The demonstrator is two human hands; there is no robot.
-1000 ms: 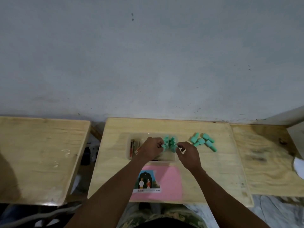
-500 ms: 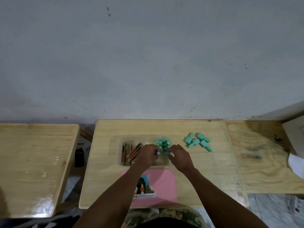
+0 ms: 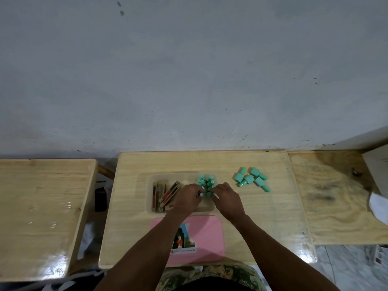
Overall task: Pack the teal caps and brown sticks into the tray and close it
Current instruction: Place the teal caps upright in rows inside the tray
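Both hands met over the clear plastic tray [image 3: 151,186] on the wooden table [image 3: 262,217]. The left hand [image 3: 187,199] and right hand [image 3: 227,201] each seemed to pinch a small teal cap, though fingertips hid the grip. A nudge could topple the upright caps [image 3: 206,182] packed there. Flat brown sticks [image 3: 165,193] lay in the tray's left side; loose caps [image 3: 251,179] waited well right. The smooth pink lid [image 3: 207,234] lay just before the tray.
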